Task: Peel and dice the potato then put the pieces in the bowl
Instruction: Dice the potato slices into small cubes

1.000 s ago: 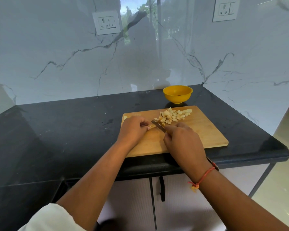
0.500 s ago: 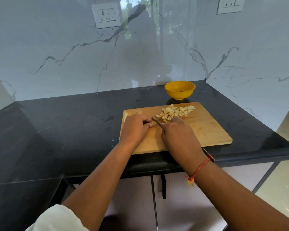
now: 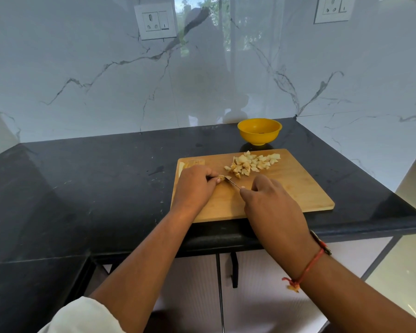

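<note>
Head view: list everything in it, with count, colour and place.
cutting board: one, light wood, on the countertop near its front edge
diced potato pieces: one pile, pale yellow, far side of the cutting board
potato piece: one, pale yellow, on the cutting board at the knife's tip
knife: one, silvery blade, over the cutting board
bowl: one, yellow, on the countertop behind the cutting board
countertop: one, black, along the wall
sockets: two, white, on the white marble wall
cabinet handle: one, black, below the countertop
thread band: one, red, on the right wrist
left hand: one, holds the potato piece
right hand: one, grips the knife
</note>
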`<state>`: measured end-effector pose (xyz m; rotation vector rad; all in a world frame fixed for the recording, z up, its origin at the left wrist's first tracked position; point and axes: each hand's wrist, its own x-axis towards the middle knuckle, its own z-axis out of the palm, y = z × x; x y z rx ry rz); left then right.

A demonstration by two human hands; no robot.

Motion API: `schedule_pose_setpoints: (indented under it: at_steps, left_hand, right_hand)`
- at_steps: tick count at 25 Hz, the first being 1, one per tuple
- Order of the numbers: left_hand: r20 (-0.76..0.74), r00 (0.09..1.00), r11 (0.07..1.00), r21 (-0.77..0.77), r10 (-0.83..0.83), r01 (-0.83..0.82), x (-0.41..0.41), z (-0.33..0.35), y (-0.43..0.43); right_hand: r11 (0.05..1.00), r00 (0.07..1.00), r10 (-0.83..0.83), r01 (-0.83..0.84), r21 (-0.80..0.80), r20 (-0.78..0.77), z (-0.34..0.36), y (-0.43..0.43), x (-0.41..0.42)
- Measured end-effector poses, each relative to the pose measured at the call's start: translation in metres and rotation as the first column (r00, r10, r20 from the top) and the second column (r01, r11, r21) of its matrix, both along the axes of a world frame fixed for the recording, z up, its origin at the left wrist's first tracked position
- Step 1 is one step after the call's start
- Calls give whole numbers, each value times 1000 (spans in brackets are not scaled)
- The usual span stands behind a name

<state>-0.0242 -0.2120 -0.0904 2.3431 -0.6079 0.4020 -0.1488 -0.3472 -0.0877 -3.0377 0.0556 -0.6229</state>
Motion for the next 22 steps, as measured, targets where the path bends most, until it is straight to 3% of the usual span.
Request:
schedule_pose_setpoints:
  at_steps: [13, 18, 22]
  left_hand:
    - [-15, 1000, 1000, 11, -3, 3, 2, -2, 2]
    - [-20, 1000, 1000, 17, 5, -4, 4, -3, 0]
    - [-32, 999, 1000, 22, 7, -6, 3, -2, 1]
  right_hand:
    - [948, 987, -106, 64, 313, 118, 12, -8, 16]
    - [944, 990, -135, 115, 309, 46, 17, -11, 25]
    - [951, 988, -127, 95, 294, 90, 20, -8, 24]
